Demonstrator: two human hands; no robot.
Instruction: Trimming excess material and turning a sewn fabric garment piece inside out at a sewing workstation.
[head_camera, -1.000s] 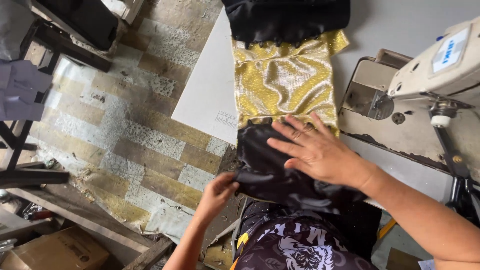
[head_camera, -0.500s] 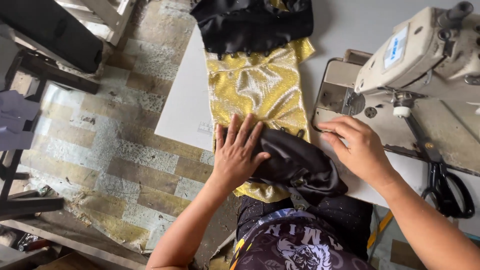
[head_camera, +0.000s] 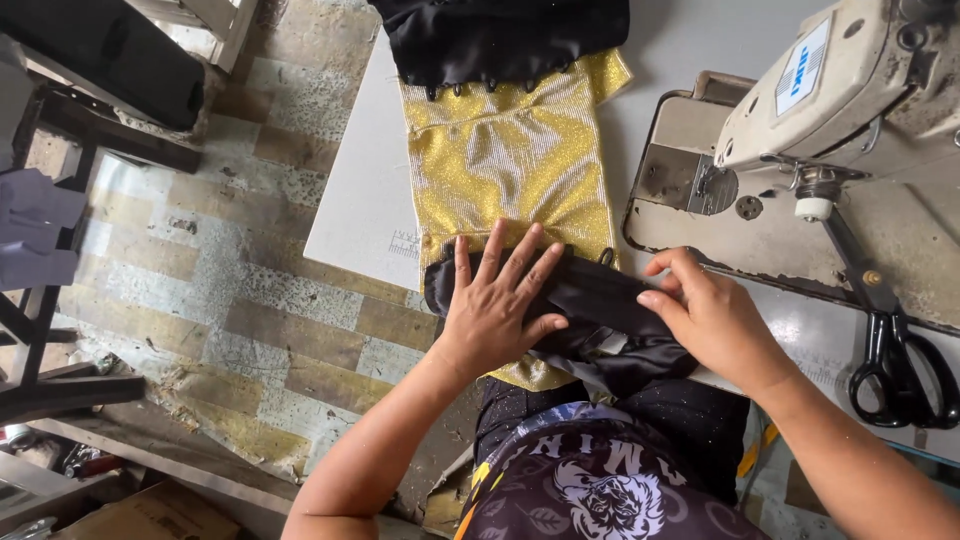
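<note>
The left hand (head_camera: 497, 305) lies open and flat on the black satin (head_camera: 600, 300) at the table (head_camera: 350, 215) edge; the right hand (head_camera: 712, 320) pinches its fold; light, limp, likely slippery, so best held at the edges.

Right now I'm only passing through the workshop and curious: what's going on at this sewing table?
A person is seated at a white table beside a sewing machine. The left hand lies flat, fingers spread, on a piece of black satin fabric, while the right hand grips the fabric's right side. The black piece lies across the near end of a glittery gold cloth. Black-handled scissors rest to the right.
</note>
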